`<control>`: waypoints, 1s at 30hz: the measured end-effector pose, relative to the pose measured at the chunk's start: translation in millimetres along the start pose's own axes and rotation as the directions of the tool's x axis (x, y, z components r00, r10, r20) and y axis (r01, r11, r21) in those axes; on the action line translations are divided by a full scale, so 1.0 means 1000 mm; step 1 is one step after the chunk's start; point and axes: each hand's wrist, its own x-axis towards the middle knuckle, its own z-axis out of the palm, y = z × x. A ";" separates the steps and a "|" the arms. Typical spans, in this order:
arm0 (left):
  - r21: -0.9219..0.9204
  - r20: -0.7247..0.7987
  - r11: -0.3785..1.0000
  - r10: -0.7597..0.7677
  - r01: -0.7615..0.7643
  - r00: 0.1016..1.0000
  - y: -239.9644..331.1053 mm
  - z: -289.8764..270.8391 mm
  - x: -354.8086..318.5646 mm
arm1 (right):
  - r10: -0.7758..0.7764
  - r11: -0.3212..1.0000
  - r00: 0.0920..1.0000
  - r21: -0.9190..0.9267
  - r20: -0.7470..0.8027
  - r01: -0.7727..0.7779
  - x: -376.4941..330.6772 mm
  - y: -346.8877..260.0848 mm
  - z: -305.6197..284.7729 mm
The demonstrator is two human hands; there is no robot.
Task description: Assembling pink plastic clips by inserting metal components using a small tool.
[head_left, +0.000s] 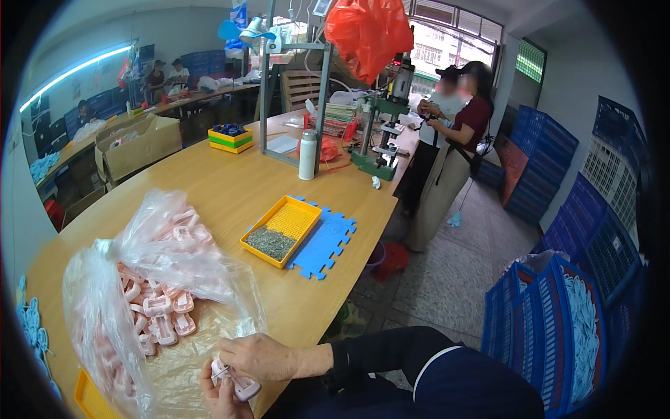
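At the table's near edge my left hand (222, 399) grips a small pale pink plastic part (244, 386) with a rounded, frame-like shape. My right hand (259, 356) bends over the same part, its fingers closed at the upper end; whatever they pinch is hidden. Just beyond my hands lies a large clear plastic bag (157, 216), open toward me. Many similar pink parts (162, 328) spill from it in a heap. Farther off, a yellow tray (296, 218) holds small grey metal pieces (271, 242) on a blue foam mat (324, 244).
A white bottle (307, 155) stands beside a metal frame and a green bench press (380, 164). A yellow-green bin (230, 140) sits farther back. Blue crates (523, 335) with light-blue cords stand on the floor at right. Two people (457, 119) work beyond the table's right side.
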 end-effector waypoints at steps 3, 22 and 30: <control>0.050 0.002 0.998 -0.037 0.036 0.999 -0.005 -0.004 -0.001 | -0.027 1.000 0.998 0.006 -0.052 0.028 -0.007 -0.002 -0.006; 0.167 0.132 0.986 -0.009 -0.013 0.991 0.004 0.028 0.000 | 0.125 0.800 0.969 0.556 0.212 -0.225 -0.008 0.032 -0.033; 0.122 0.138 0.991 0.033 -0.050 0.990 0.001 0.034 0.011 | 0.136 0.735 0.984 0.654 0.116 -0.179 -0.008 0.040 -0.032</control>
